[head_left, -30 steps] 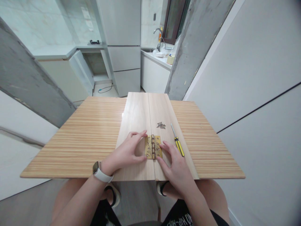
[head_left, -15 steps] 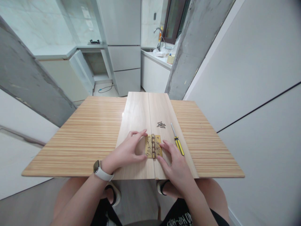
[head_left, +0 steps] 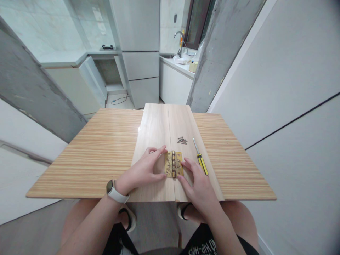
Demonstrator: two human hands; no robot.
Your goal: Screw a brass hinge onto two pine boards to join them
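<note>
Nearest the body, a watch (head_left: 114, 192) with a pale strap circles the left wrist, just over the near edge of the striped wooden table (head_left: 106, 152). Just beyond, the left hand (head_left: 148, 165) and the right hand (head_left: 197, 177) rest on two pale boards laid side by side, both loosely open with thumbs spread from the fingers. Between them lies the brass hinge (head_left: 174, 164), flat and opened out, its knuckle running along the seam where the left board (head_left: 154, 124) meets the right board (head_left: 182, 118). The left thumb and forefinger sit at the outer corners of its left leaf, and the right fingertips at the right leaf's outer edge; how firmly they press, I cannot tell. Just right of the right hand lies a yellow-and-black screwdriver (head_left: 202, 163), tip pointing away. Past the hinge, dark screws (head_left: 182, 140) lie in a small heap on the right board.
</note>
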